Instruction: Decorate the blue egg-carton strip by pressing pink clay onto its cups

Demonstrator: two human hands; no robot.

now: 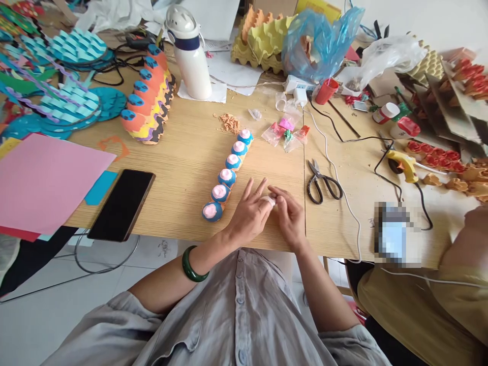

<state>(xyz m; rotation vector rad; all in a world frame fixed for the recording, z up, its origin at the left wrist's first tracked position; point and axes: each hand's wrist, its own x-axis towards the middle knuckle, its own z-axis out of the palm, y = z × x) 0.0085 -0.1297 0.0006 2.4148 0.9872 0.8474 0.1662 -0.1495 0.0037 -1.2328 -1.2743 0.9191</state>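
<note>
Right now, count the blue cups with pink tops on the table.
6 blue cups in one slanting row: the nearest beside the left hand, four between, the farthest by the orange shavings. None looks hidden.

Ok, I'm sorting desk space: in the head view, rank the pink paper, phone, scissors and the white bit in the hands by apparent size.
1. pink paper
2. phone
3. scissors
4. white bit, pinched between left hand and right hand
Phone and scissors lie about equally near, so the order holds.
</note>
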